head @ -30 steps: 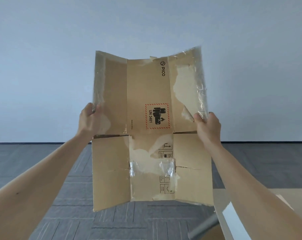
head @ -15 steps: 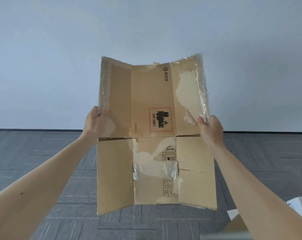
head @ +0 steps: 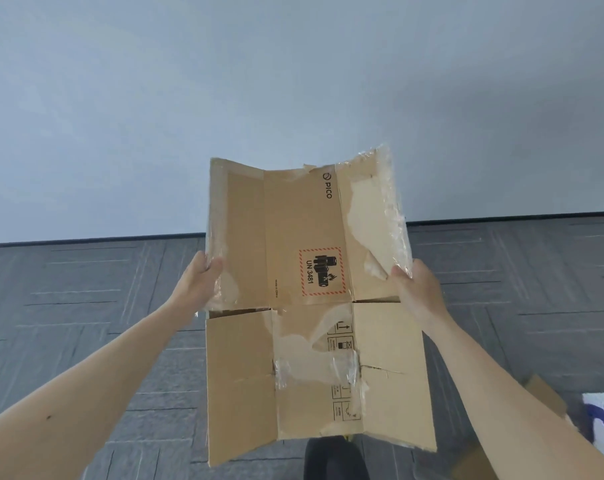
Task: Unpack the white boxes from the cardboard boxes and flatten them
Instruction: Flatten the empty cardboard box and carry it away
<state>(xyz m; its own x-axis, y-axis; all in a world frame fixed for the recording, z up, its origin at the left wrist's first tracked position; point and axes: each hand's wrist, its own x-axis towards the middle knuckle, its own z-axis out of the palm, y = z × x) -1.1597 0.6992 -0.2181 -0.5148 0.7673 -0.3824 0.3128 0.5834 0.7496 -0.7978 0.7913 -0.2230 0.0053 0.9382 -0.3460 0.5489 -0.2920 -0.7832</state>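
The flattened cardboard box (head: 307,237) hangs mid-air, long axis 12-to-6 o'clock, PICO end at 12. The left hand (head: 198,282) grips its 9 o'clock edge, the right hand (head: 418,289) its 3 o'clock edge. Possibly a white box (head: 601,420) at 4 o'clock.

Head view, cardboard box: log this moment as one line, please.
step: flatten | cardboard box: unfolded flat, held up in front | left hand: grips its left edge | right hand: grips its right edge

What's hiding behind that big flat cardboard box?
Around the cardboard box you see a pale wall and grey floor. Anything right behind it is covered, like the fingers of the left hand and right hand.
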